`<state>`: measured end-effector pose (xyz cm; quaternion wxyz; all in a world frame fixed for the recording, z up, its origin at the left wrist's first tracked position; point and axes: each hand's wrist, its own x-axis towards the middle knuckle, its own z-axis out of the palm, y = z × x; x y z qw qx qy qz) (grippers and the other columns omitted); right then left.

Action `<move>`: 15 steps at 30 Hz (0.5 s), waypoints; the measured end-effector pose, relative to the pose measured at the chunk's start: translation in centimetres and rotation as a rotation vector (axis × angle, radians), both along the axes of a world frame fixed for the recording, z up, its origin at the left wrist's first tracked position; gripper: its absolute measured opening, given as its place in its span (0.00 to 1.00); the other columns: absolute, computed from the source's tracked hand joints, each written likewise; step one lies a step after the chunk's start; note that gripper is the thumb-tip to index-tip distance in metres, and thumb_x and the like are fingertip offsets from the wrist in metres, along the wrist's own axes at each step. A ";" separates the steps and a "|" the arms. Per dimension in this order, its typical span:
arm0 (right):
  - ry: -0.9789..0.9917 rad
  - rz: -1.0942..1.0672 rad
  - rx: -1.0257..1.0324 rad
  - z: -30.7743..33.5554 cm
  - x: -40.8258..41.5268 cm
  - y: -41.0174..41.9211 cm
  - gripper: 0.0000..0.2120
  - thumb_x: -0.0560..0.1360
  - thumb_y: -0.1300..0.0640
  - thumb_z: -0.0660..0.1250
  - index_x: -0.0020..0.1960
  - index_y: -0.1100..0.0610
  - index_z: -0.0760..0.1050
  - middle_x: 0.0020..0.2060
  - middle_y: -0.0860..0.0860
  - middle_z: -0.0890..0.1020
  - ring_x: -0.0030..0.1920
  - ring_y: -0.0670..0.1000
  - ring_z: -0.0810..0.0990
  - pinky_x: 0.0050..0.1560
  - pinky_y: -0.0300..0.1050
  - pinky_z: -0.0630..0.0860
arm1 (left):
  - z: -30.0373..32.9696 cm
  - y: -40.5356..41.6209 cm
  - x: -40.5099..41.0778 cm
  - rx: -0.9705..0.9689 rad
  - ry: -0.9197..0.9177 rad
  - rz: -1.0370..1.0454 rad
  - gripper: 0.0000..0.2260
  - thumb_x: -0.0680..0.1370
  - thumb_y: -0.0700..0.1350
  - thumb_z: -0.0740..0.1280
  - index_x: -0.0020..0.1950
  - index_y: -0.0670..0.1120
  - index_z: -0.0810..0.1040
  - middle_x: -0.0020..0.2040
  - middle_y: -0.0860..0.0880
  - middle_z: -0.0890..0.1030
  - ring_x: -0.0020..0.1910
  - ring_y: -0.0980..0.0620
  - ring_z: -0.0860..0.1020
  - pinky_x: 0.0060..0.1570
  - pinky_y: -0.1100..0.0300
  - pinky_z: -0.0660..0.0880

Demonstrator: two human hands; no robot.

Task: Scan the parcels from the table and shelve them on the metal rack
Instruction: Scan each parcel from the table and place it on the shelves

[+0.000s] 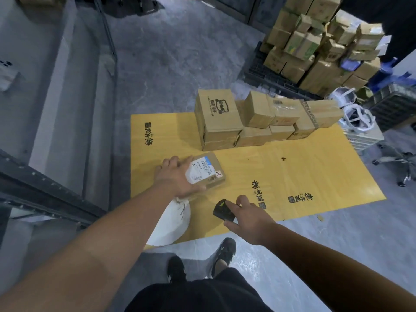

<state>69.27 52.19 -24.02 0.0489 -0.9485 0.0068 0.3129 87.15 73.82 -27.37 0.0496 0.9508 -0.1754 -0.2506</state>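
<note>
My left hand (174, 176) holds a small cardboard parcel (208, 172) by its left side, label side up, just above the yellow table (304, 176). The white shipping label with a barcode faces the camera. My right hand (246, 218) grips a black handheld scanner (222, 210) near the table's front edge, a short way right of and below the parcel. A stack of several brown cardboard parcels (258, 119) stands at the far side of the table. A white soft-pack parcel (172, 224) lies at the table's front left corner, partly under my left forearm.
The grey metal rack (56, 122) runs along the left, its dark frame close to the table's left edge. A pallet piled with cartons (315, 46) stands at the back right. White bags and crates (358, 118) sit right of the table. My feet (222, 255) are in front.
</note>
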 end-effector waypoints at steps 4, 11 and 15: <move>0.000 -0.001 -0.003 0.4 0.9 0.2 0.35 0.84 0.35 0.58 0.85 0.49 0.55 0.70 0.56 0.64 0.60 0.61 0.76 0.59 0.54 0.78 | -1.3 1.6 -1.4 -0.087 0.034 0.163 0.49 0.71 0.81 0.56 0.84 0.61 0.41 0.75 0.44 0.65 0.72 0.42 0.65 0.67 0.45 0.68; 0.049 -0.004 -0.017 1.8 2.7 0.4 0.33 0.84 0.35 0.58 0.84 0.47 0.57 0.67 0.55 0.65 0.55 0.59 0.76 0.58 0.54 0.79 | -2.2 1.7 -5.4 -0.394 0.073 0.365 0.45 0.72 0.71 0.70 0.82 0.64 0.50 0.69 0.49 0.70 0.64 0.46 0.76 0.51 0.51 0.76; 0.086 0.020 -0.064 3.2 3.5 -0.1 0.31 0.84 0.35 0.58 0.82 0.47 0.60 0.63 0.54 0.66 0.49 0.57 0.74 0.56 0.54 0.80 | -2.4 0.6 -5.9 -0.437 0.092 0.358 0.50 0.67 0.71 0.74 0.81 0.65 0.48 0.71 0.49 0.67 0.69 0.46 0.71 0.57 0.49 0.76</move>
